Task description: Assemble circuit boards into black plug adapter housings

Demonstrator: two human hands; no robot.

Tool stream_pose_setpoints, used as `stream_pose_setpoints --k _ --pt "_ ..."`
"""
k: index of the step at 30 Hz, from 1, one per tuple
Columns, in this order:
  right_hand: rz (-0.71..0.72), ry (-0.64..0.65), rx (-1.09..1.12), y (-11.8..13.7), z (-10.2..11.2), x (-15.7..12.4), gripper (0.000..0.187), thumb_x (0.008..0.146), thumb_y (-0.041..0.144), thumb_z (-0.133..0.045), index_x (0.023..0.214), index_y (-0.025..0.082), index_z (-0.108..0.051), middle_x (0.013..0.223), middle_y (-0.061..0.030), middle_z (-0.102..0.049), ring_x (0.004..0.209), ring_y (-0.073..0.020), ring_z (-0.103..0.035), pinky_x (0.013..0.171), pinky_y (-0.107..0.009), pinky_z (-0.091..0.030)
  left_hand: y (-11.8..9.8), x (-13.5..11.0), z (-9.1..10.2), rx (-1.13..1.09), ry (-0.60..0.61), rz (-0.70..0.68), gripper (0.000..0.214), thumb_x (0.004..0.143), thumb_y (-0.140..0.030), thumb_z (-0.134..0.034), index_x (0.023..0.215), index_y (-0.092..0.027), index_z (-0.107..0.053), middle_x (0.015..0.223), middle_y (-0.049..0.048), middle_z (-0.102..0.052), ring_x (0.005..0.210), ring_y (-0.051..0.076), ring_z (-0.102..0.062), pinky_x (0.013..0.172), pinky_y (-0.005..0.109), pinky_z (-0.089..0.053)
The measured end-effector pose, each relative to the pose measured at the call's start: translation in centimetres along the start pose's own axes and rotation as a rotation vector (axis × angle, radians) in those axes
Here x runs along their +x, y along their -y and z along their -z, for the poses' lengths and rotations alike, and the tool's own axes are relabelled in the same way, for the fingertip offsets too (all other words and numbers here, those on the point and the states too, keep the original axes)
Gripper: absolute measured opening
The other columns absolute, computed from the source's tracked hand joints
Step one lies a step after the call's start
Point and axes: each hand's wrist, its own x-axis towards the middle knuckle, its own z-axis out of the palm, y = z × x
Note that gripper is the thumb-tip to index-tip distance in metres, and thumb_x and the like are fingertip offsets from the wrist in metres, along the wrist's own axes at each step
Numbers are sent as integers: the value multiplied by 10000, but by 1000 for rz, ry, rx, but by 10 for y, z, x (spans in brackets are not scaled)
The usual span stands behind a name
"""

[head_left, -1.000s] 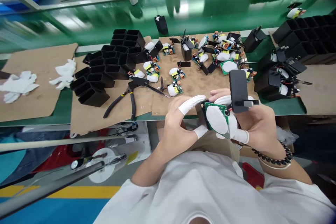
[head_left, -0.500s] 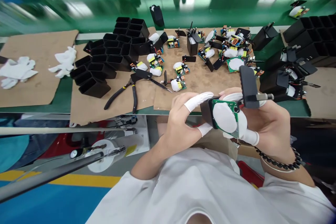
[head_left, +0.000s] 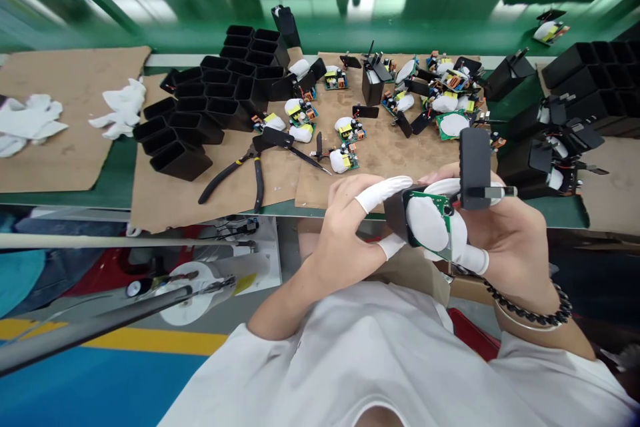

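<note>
My left hand (head_left: 345, 233), finger cots on thumb and forefinger, grips a black plastic housing (head_left: 395, 213) just above the table's front edge. My right hand (head_left: 517, 233), also wearing finger cots, pinches a green circuit board (head_left: 443, 200) whose face carries a round white patch. The board lies at the housing's open end, partly inside it as far as I can see. A black end cap (head_left: 475, 163) with a metal prong stands up beside the board, over the right fingers. Part of the board is hidden behind those fingers.
Cutting pliers (head_left: 257, 173) and a thin pointed tool (head_left: 310, 160) lie on cardboard. Empty black housings (head_left: 215, 97) stand grouped to the left, with more housings (head_left: 590, 87) at right. A pile of circuit boards (head_left: 450, 93) lies between them. White gloves (head_left: 123, 107) rest far left.
The view has shifted slightly. Board and housing look a little closer together, and the cap has tilted a bit. Another person's hand at the top has left the view.
</note>
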Motion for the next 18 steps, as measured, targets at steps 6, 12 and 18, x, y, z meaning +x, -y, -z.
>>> stream_pose_setpoints --k 6,12,18 --pt "-5 -24 -27 -1 0 -2 349 755 288 -908 1081 336 -795 1203 -80 -682 1148 -289 -678 963 -429 -642 0 0 2 -9 2 -10 461 824 -155 -773 1270 -219 -673 1164 92 -781 1110 258 -738 998 423 -588" --pt "-2 -23 12 -3 -2 -3 413 753 274 -909 1140 363 -796 1219 -65 -689 1182 -296 -689 1003 -431 -629 0 -1 2 -51 4 18 476 808 -146 -787 1265 -219 -676 1170 91 -781 1118 259 -738 1009 427 -582" --pt "21 -2 -45 -5 0 -4 480 755 213 -900 1191 375 -784 1277 -52 -684 1198 -277 -678 1065 -427 -599 3 0 2 -51 30 23 464 820 -161 -774 1267 -222 -670 1186 92 -781 1121 262 -741 1004 425 -585"
